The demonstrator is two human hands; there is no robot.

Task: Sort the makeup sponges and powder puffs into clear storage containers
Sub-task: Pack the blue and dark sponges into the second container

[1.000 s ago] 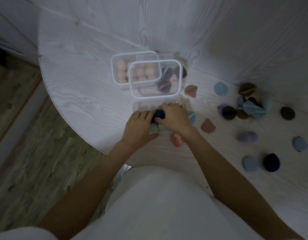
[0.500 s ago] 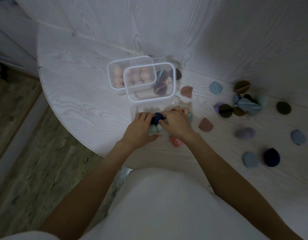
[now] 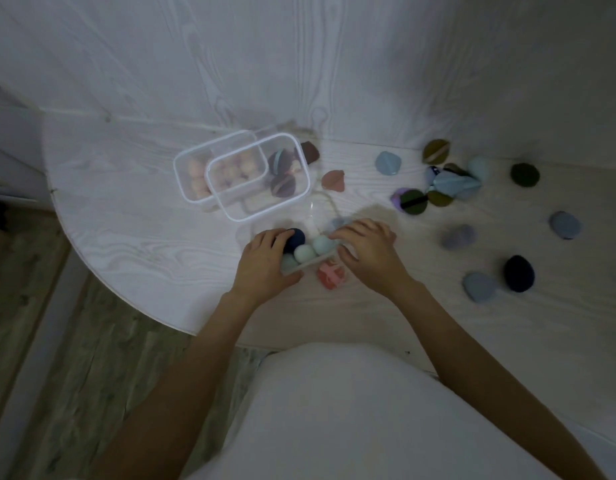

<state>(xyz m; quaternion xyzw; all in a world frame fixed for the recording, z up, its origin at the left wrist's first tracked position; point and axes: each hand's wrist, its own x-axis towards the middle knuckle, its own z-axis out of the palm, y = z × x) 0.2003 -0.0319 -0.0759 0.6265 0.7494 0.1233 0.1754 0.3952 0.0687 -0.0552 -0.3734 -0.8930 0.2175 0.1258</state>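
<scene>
A small clear container (image 3: 311,264) sits between my hands on the white table (image 3: 133,216). It holds a navy sponge (image 3: 296,238) and several mint sponges (image 3: 305,253). My left hand (image 3: 265,263) grips its left end, fingers lying against the navy sponge. My right hand (image 3: 370,251) holds its right end between thumb and fingers. A coral puff (image 3: 330,276) lies just in front of the container. Behind it, a clear box of pink sponges (image 3: 195,176) is overlapped by a second clear box (image 3: 237,209) with dark puffs (image 3: 282,183) inside.
Several loose puffs in blue, olive, navy and mauve are scattered on the right, such as a navy puff (image 3: 518,273) and a blue puff (image 3: 388,162). The wall stands close behind the boxes. The table's curved edge (image 3: 102,282) drops to wood flooring at left.
My right hand slid right off the sponges to the container's end, uncovering the mint sponges. My left hand stayed on the left end. The view tilted slightly.
</scene>
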